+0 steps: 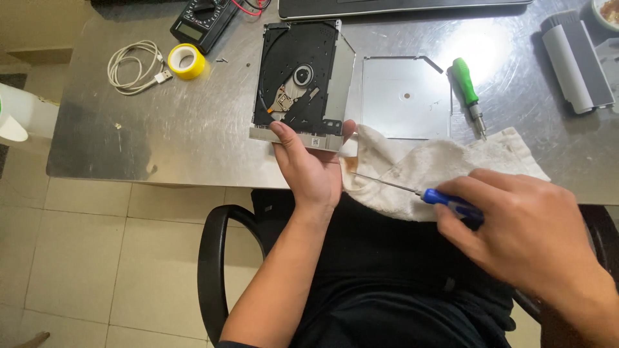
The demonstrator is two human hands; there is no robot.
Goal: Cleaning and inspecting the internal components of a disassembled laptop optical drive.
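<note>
An opened optical disc drive (303, 77) lies on the steel table (193, 116), its black inside and spindle showing. My left hand (309, 164) grips the drive's near edge, thumb on top. My right hand (522, 225) holds a blue-handled screwdriver (445, 201) whose thin shaft points left, its tip just short of my left hand and the drive's corner. A white cloth (438, 167) with a brown stain lies under the shaft at the table's front edge.
The drive's metal cover (406, 96) lies right of it, beside a green screwdriver (467, 93). Farther left are yellow tape (186, 60), a coiled white cable (132, 66), a multimeter (203, 22). A laptop (400, 6) sits at the back; a grey brush (574, 58) far right. A chair arm (213, 258) curves below.
</note>
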